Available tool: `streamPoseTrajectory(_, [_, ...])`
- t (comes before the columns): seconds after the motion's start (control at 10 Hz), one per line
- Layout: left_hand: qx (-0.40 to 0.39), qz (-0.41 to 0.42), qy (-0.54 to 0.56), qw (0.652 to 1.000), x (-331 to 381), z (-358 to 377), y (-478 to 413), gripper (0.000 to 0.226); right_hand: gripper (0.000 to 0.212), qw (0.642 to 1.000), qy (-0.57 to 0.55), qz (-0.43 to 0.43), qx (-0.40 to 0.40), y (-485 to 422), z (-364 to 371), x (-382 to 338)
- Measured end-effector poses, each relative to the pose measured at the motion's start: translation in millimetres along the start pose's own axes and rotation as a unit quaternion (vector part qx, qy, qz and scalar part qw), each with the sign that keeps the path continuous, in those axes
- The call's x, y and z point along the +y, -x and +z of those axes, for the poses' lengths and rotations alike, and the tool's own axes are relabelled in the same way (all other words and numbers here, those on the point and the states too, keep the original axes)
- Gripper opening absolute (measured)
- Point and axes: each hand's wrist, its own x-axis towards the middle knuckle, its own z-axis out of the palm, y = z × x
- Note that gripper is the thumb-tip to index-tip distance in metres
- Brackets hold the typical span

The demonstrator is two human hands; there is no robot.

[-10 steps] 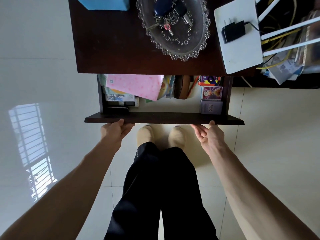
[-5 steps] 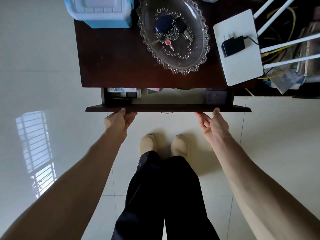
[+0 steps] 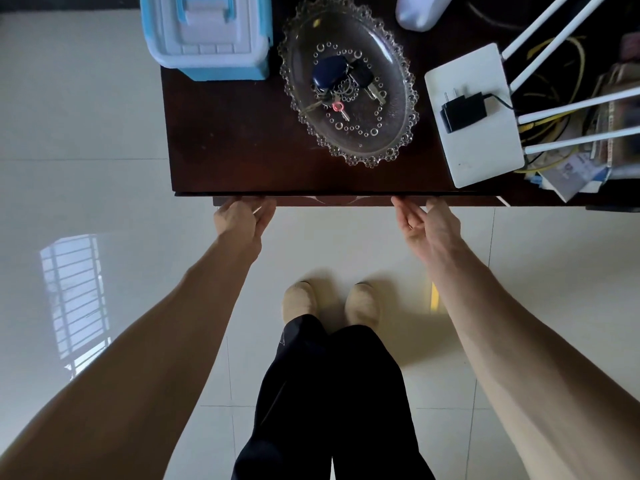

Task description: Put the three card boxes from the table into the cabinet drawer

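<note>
Head view looks straight down on a dark wooden desk [image 3: 242, 140] whose top carries a blue and white plastic box [image 3: 207, 36] at the back left, an oval glass dish [image 3: 398, 140] holding a bunch of keys [image 3: 341, 86] in the middle, and a white router [image 3: 474, 147] at the right with a black plug adapter [image 3: 462, 111] lying on it and white antennas reaching off toward the right edge. Beyond the router sit tangled yellow cables [image 3: 568, 116] and a stack of papers [image 3: 575, 171]. Nothing stands between the hands and the drawer front [image 3: 346, 201], of which only a thin dark strip shows under the desk edge. Left hand [image 3: 242, 220] has its fingers loosely apart and curled, the tips touching the left part of that strip; right hand [image 3: 426, 225] is open, palm turned inward, fingertips against the strip to the right. No card boxes can be seen: the drawer's inside is hidden. Half a second ago the drawer stood a little way out with one box visible at its right end; a second ago it was wide open with card boxes along its right side. Now it is pushed in almost flush. Below, beige slippers [image 3: 329, 303] and black trousers [image 3: 332, 393] stand on pale floor tiles [image 3: 86, 188].
</note>
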Motion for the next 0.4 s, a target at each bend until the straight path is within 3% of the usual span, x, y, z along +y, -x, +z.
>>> streamPoseTrajectory(0.2, [-0.068,-0.004,-0.041,0.997,9.0,-9.7,8.8,0.022,0.022,0.998,0.048,-0.007,-0.043,20.4,-3.6,-3.2])
streamPoseTrajectory(0.3, [-0.078,-0.002,-0.087,0.993,9.6,-21.1,13.6,0.024,0.042,0.989,0.117,-0.046,-0.076,46.2,-12.6,-4.5])
streamPoseTrajectory(0.4, [-0.079,-0.032,-0.129,0.988,0.7,-41.5,20.9,0.023,0.031,0.923,0.266,-0.262,-0.095,91.2,-23.0,-24.9])
